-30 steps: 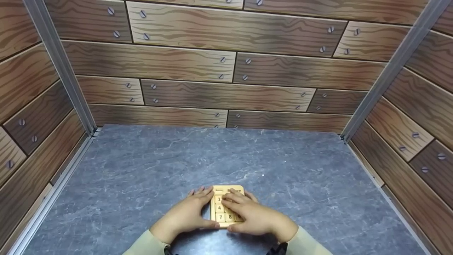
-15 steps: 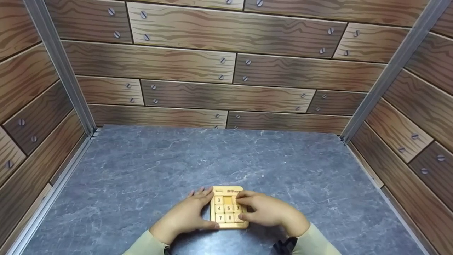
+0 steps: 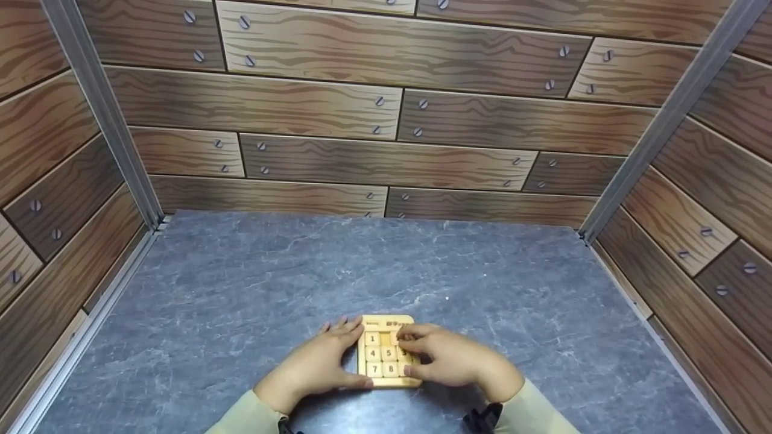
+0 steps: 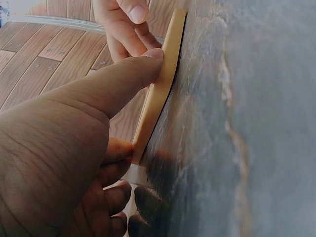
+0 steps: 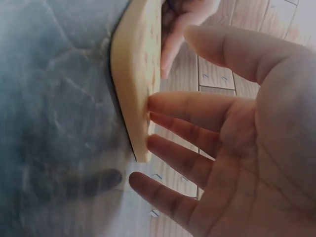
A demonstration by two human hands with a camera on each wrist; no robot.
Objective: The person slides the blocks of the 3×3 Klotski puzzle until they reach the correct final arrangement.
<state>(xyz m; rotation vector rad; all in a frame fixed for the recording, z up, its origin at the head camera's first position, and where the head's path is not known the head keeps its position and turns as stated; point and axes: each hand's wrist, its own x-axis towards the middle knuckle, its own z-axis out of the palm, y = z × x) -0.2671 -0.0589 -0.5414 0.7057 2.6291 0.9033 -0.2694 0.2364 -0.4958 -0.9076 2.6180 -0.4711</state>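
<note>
A yellow sliding number puzzle (image 3: 389, 381) lies flat on the table in the head view. Its tiles 1, 4, 5, 7 and 8 can be read, and a gap (image 3: 385, 339) shows in the top row. My left hand (image 3: 322, 361) holds the frame's left side, thumb at the near edge and forefinger at the far left corner. My right hand (image 3: 455, 357) is over the right column, partly hiding its tiles. In the right wrist view its fairly straight fingers (image 5: 190, 109) touch the puzzle's (image 5: 131, 64) face, with the thumb apart from it.
The blue-grey marbled tabletop (image 3: 338, 265) spreads beyond and to both sides of the puzzle. Wood-plank-patterned walls (image 3: 313, 111) stand at the back and sides, with metal rails (image 3: 111, 114) at their corners.
My right hand has moved right from across the middle of the puzzle to its right column, uncovering the gap and middle tiles. Its fingertips then shifted slightly left. My left hand has stayed put.
</note>
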